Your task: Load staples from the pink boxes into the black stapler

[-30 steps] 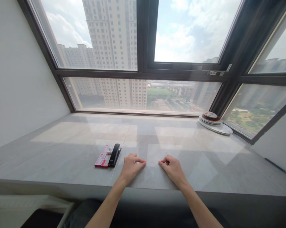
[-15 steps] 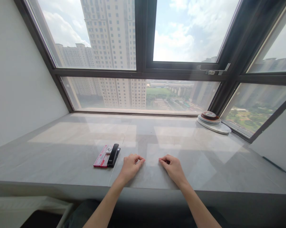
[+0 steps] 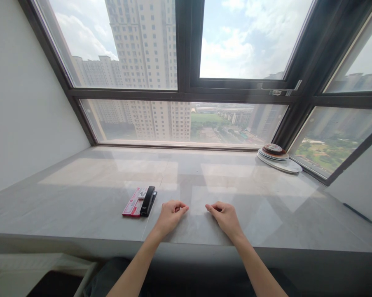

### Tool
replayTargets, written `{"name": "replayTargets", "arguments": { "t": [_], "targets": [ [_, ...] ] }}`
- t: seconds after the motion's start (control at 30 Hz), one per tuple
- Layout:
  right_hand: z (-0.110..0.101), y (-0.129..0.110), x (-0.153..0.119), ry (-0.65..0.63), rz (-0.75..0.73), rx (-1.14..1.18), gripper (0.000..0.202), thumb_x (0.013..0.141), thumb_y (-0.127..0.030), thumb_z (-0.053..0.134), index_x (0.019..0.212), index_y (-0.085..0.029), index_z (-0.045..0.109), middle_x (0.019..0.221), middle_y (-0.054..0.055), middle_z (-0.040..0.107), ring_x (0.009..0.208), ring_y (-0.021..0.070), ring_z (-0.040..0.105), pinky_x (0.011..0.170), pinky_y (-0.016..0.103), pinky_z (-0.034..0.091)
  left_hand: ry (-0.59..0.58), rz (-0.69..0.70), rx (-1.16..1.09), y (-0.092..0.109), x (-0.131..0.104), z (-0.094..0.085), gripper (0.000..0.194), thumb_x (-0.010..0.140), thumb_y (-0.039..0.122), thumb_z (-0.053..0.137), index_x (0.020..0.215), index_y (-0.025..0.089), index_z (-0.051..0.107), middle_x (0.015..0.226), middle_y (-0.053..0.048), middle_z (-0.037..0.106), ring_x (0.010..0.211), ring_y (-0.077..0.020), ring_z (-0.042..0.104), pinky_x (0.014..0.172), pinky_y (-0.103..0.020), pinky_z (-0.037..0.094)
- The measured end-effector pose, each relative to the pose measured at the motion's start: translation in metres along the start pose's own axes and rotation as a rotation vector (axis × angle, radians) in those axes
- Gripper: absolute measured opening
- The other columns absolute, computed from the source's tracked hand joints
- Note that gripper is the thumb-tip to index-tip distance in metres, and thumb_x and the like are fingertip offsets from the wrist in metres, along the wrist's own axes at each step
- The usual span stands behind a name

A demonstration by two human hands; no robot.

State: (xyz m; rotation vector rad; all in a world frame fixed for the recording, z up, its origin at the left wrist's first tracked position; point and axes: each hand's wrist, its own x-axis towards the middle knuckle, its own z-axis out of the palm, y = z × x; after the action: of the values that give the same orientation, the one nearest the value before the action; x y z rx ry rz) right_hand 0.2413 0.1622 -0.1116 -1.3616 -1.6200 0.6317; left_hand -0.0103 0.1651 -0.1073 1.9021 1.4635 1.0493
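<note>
My left hand [image 3: 170, 215] rests near the front of the pale marble sill, its thumb and fingertips pinched together and nothing visible between them. To its right, a short gap away, my right hand [image 3: 224, 216] is curled the same way, also with nothing showing in it. A black stapler [image 3: 148, 201] lies just left of my left hand, touching neither hand. Under and beside the stapler are red and white boxes [image 3: 132, 207], with a small white box [image 3: 142, 193] on top.
Round plates or mats [image 3: 274, 154] are stacked at the back right corner of the marble sill [image 3: 90, 198]. Dark-framed windows [image 3: 186, 95] rise behind it. A thin dark strip [image 3: 361, 215] lies along the right wall. A white piece of furniture [image 3: 34, 264] stands below left.
The view has shifted very slightly. Both hands keep nearly the same place and pose.
</note>
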Motion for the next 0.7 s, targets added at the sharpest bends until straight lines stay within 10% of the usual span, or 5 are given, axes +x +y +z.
{"name": "replayTargets", "arguments": {
  "t": [0.33, 0.5, 0.7],
  "targets": [
    [0.000, 0.003, 0.003, -0.001, -0.023, 0.077, 0.044, 0.096, -0.043, 0.050, 0.134, -0.027, 0.066, 0.124, 0.007, 0.072, 0.111, 0.0238, 0.066, 0.098, 0.039, 0.050, -0.051, 0.127, 0.252, 0.007, -0.001, 0.002, 0.039, 0.102, 0.044, 0.042, 0.126, 0.030, 0.070, 0.126, -0.006, 0.069, 0.119, -0.0270, 0.060, 0.102, -0.041, 0.044],
    [0.000, 0.000, 0.003, -0.020, -0.052, -0.013, 0.040, 0.095, -0.039, 0.051, 0.130, -0.028, 0.069, 0.127, 0.006, 0.070, 0.122, 0.0235, 0.061, 0.109, 0.042, 0.044, -0.173, 0.276, 0.501, 0.024, -0.023, 0.015, 0.054, 0.103, 0.046, 0.040, 0.154, 0.028, 0.039, 0.162, -0.004, 0.035, 0.151, -0.0278, 0.027, 0.123, -0.050, 0.023],
    [0.002, 0.000, 0.004, -0.012, -0.052, -0.053, 0.036, 0.096, -0.038, 0.050, 0.120, -0.027, 0.074, 0.119, 0.007, 0.073, 0.116, 0.0236, 0.064, 0.106, 0.041, 0.048, -0.269, 0.328, 0.464, 0.048, -0.076, 0.017, 0.059, 0.105, 0.046, 0.035, 0.160, 0.033, 0.022, 0.166, 0.000, 0.025, 0.154, -0.0268, 0.020, 0.124, -0.053, 0.024]
  ]
}}
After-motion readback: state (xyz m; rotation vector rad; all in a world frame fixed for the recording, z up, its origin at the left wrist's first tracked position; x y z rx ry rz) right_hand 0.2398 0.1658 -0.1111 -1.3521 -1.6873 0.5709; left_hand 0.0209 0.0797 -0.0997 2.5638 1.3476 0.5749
